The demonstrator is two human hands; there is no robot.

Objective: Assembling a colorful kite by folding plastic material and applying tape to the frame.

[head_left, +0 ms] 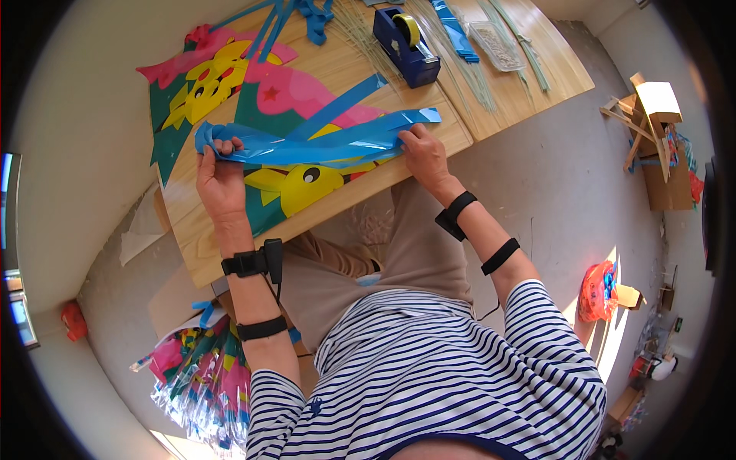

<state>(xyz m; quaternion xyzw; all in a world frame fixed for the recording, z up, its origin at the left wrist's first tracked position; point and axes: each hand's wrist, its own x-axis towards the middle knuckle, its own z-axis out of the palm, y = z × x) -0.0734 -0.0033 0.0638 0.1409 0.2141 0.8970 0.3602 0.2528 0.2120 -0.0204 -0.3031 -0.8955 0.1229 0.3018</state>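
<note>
A long bundle of shiny blue plastic ribbon (330, 146) stretches between my two hands above the table's near edge. My left hand (221, 180) is closed round its bunched left end, fingers curled up over it. At the other end, my right hand (423, 157) pinches the ribbon close to its flat, cut tip. Beneath the bundle lies a printed plastic kite sheet (307, 188) in green, pink and yellow with a cartoon face, partly covered by the ribbon. A second similar sheet (203, 88) lies farther left, with more blue strips on it.
A dark blue tape dispenser (406, 47) with yellow tape stands at the back. Thin pale rods (460, 69) and a clear plastic box of small parts (497, 44) lie to its right. Colourful wrapped sheets (203, 376) are piled at lower left; a red bag (598, 291) sits on the floor at right.
</note>
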